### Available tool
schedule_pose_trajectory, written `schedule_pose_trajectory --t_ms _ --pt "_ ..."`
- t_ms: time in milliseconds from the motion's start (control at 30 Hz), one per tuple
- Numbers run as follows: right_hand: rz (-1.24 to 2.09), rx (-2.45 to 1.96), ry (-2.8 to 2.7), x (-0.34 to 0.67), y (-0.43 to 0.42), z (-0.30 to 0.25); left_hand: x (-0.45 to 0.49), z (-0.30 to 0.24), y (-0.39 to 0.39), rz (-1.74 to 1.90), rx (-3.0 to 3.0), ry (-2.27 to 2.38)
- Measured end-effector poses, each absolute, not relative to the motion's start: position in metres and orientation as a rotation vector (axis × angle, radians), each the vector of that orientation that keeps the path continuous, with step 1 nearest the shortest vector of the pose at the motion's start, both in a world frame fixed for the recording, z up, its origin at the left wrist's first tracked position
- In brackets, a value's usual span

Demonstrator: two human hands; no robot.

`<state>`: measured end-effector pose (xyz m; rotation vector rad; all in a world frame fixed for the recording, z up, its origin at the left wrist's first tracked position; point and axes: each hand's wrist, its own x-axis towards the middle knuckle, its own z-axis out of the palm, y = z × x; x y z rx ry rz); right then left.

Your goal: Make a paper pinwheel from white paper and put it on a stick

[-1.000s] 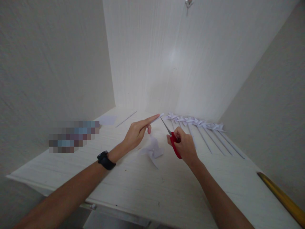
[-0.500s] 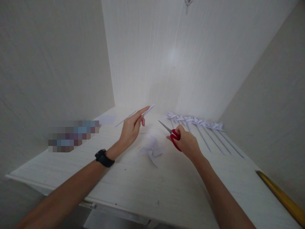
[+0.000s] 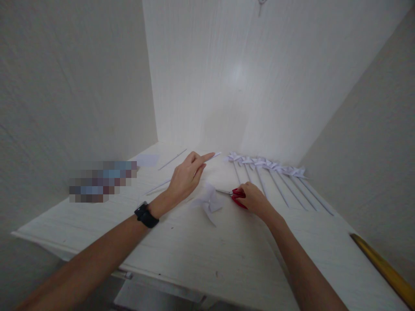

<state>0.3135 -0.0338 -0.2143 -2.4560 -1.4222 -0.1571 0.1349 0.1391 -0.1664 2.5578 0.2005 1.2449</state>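
Observation:
My left hand (image 3: pixel 188 177) pinches a thin rolled white paper stick (image 3: pixel 214 156) that points up and to the right above the table. A black watch sits on that wrist. My right hand (image 3: pixel 254 199) grips red-handled scissors (image 3: pixel 234 194) low at the white table (image 3: pixel 201 255), blades lying toward the left. Between the two hands rests a loose white paper pinwheel head (image 3: pixel 209 203).
A row of several finished white pinwheels on sticks (image 3: pixel 275 177) lies at the back right. Two more paper sticks (image 3: pixel 171 160) and a pale paper sheet (image 3: pixel 145 160) lie at the back left. A yellow rod (image 3: pixel 382 268) lies at the right edge. Walls enclose three sides.
My right hand has dropped with the scissors from mid-air down to the table surface. My left hand, still holding the stick, moved left and up, then lowered slightly.

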Motion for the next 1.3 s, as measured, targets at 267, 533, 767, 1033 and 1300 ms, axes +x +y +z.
schedule_pose_trajectory --t_ms 267,533,767,1033,1300 --pt "-0.193 -2.319 -1.353 0.300 -0.025 -0.202 0.134 -0.168 0.142 1.312 2.523 0.121" --pt "-0.237 -1.831 -1.918 0.251 -0.015 -0.190 0.134 -0.168 0.144 1.195 2.596 0.204" --pt "-0.432 -1.933 -2.116 0.247 -0.009 -0.201 0.134 -0.169 0.141 1.045 2.695 0.257" --pt "-0.518 -1.915 -2.073 0.255 -0.008 -0.202 0.136 -0.170 0.141 1.024 2.671 0.244" --pt "-0.946 -1.575 -1.628 0.265 -0.029 -0.179 0.132 -0.165 0.136 1.128 2.643 0.151"
